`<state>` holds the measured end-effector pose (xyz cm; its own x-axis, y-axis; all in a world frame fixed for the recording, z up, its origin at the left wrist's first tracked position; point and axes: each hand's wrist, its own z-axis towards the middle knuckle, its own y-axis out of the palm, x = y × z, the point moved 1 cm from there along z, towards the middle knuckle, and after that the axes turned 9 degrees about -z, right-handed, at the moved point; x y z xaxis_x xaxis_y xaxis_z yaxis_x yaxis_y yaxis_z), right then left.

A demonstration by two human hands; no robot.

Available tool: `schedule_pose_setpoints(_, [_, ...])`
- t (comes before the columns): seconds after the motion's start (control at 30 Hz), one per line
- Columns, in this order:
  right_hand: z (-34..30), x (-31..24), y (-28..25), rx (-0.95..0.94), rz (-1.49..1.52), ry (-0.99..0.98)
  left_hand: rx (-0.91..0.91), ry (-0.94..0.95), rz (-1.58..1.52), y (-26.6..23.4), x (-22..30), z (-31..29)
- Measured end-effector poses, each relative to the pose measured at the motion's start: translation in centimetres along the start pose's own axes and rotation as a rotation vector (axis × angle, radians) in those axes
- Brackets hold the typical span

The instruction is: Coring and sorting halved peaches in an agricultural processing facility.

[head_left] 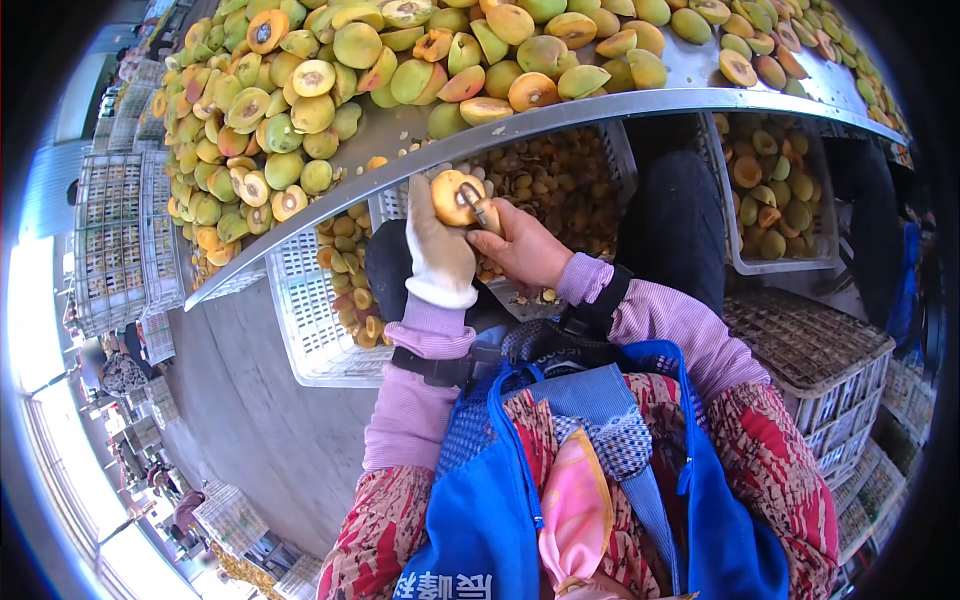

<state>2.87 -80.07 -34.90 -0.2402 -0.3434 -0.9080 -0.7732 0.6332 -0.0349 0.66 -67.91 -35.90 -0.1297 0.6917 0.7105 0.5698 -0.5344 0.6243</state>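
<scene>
My left hand [438, 245], in a pale work glove, is closed around a yellow peach half [450, 196] with its cut face up. My bare right hand [530, 250] grips a small pitting tool [487, 214] by its short handle. The tool's narrow metal loop lies against the middle of the cut face. Whether the stone is still in this half is hard to make out. Both hands are just below the metal table edge [560, 108], above a crate of orange-brown pieces [545, 180] that my hands partly cover.
Halved green-yellow peaches [310, 110] are heaped on the metal table. White crates of peach halves stand at the left [325, 365] and right [785, 266]. Stacked crates [815, 350] stand by my right side, more [115, 230] at far left. Another person's dark-clad leg [865, 220] is at right.
</scene>
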Motion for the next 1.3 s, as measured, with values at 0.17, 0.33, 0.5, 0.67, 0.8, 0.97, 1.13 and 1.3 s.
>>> schedule_pose_setpoints(0.17, [-0.2,0.6,-0.6,-0.140,0.176,0.031,-0.175,0.004,-0.079,-0.6,0.7,-1.0])
schedule_pose_setpoints(0.33, [-1.1,1.1,0.8,-0.240,0.006,-0.049,0.032,-0.224,-0.031,-0.9,1.3,-1.3])
schedule_pose_setpoints(0.5, [-1.0,1.5,0.3,-0.103,-0.175,-0.137,-0.056,0.007,0.119,0.5,1.1,-2.0])
schedule_pose_setpoints(0.67, [-1.3,-0.1,0.3,0.113,-0.411,-0.238,0.001,0.123,0.328,-0.4,0.9,-1.7])
schedule_pose_setpoints(0.8, [-0.6,0.4,0.4,0.125,-0.495,-0.190,0.021,0.085,0.317,0.2,0.8,-1.6])
schedule_pose_setpoints(0.97, [-0.3,0.3,0.7,0.248,-0.501,-0.277,-0.130,0.254,0.466,0.5,0.9,-1.2])
schedule_pose_setpoints(1.13, [-0.1,-0.2,0.6,0.161,-0.436,-0.259,-0.087,0.295,0.409,-0.4,0.4,-0.6])
schedule_pose_setpoints(1.3, [0.0,0.6,-0.1,0.030,-0.390,-0.207,-0.038,0.242,0.424,0.7,1.4,-0.5])
